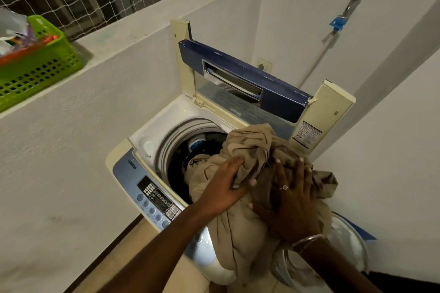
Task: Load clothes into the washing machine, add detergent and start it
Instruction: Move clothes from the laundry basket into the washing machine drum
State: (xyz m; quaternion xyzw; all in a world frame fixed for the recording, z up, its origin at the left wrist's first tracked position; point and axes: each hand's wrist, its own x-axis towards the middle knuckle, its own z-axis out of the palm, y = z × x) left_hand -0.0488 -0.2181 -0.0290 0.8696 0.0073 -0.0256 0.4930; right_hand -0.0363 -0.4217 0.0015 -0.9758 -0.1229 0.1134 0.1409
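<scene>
Beige and bunched, the cloth is sitting over the front right corner of the washing machine, one end dipping into the drum; left hand is gripping a fold, right hand is pressing down beside it, fingers splayed.

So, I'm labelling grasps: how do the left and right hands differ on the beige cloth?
The left hand grips a fold of the beige cloth, fingers curled; the right hand lies on it with fingers spread. The right hand wears a ring and bangle; the left hand is bare. Both touch the cloth.
</scene>
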